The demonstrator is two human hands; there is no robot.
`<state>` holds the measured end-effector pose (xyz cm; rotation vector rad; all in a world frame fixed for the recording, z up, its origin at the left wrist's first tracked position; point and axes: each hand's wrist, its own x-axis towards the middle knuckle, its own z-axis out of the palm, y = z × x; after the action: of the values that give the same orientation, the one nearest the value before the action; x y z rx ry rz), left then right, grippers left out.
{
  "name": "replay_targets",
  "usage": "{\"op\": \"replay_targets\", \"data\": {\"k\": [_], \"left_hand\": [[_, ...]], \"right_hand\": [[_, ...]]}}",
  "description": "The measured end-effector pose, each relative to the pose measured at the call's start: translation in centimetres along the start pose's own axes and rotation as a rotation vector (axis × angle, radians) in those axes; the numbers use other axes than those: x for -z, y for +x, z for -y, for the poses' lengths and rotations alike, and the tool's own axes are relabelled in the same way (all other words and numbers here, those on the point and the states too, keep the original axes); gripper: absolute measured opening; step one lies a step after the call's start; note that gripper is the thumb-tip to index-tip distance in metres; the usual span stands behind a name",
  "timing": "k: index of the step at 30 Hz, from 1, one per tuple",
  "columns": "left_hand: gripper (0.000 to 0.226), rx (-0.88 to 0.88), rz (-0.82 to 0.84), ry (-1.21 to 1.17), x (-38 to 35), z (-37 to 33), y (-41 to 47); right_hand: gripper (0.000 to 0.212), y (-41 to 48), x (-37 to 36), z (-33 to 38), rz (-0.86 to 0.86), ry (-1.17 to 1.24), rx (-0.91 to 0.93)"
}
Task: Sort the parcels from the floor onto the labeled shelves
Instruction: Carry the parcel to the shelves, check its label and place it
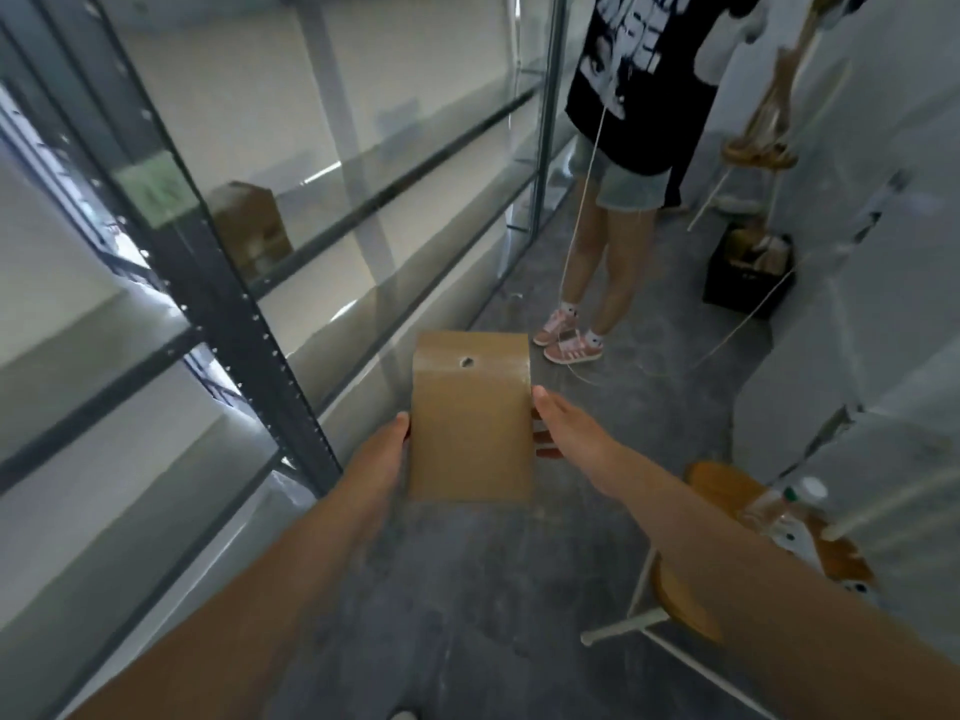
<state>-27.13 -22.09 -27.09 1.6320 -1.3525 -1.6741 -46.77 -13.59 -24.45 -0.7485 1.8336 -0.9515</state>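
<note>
left arm: reaching forward, forearm bare | left hand (382,459): gripping the parcel (470,428) at its left edge, thumb tip lying against that edge | right arm: stretching forward opposite | right hand (563,428): gripping the right edge, thumb lying along it, fingers curling beneath

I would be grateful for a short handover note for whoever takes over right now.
Left hand and right hand hold one brown cardboard parcel between them, above the floor, beside the metal shelving.
Done: one cardboard box sits on a shelf near the green label, too blurred to read.
Left: shelve the held parcel; the black crate ahead may hold more.
A person stands in the aisle.
</note>
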Motion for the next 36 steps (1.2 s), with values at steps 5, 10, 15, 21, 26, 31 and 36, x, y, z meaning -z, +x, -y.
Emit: {"op": "replay_targets", "data": {"k": [5, 10, 15, 21, 26, 31, 36], "left_hand": [[0.045, -0.215, -0.085, 0.085, 5.4, -3.6, -7.1], [0.043, -0.325, -0.224, 0.072, 11.6, -5.1, -13.3], [0.045, -0.381, -0.358, -0.001, 19.3, -4.7, -18.5], [0.043, -0.489, -0.56, -0.064, 28.3, -2.6, -26.0], [0.045, -0.455, -0.682, -0.199, 34.5, 1.3, -32.8], [0.052, -0.45, -0.792, -0.332, 39.2, 4.5, -38.8], [0.06, -0.415, -0.851, -0.43, 43.2, 8.4, -44.1]], "right_hand": [[0.04, -4.6, -1.5, 6.5, 0.117, -0.066, 0.176], [0.032, -8.6, -5.7, 12.4, 0.164, -0.084, 0.316], [0.039, -12.6, -12.3, 18.0, 0.263, -0.121, 0.45], [0.031, -18.7, -22.2, 21.5, 0.358, -0.049, 0.617], [0.042, -24.2, -31.2, 21.5, 0.484, -0.009, 0.531], [0.08, -31.0, -37.6, 22.4, 0.664, -0.075, 0.512], [0.092, -37.4, -41.9, 22.2, 0.854, -0.182, 0.527]]}}
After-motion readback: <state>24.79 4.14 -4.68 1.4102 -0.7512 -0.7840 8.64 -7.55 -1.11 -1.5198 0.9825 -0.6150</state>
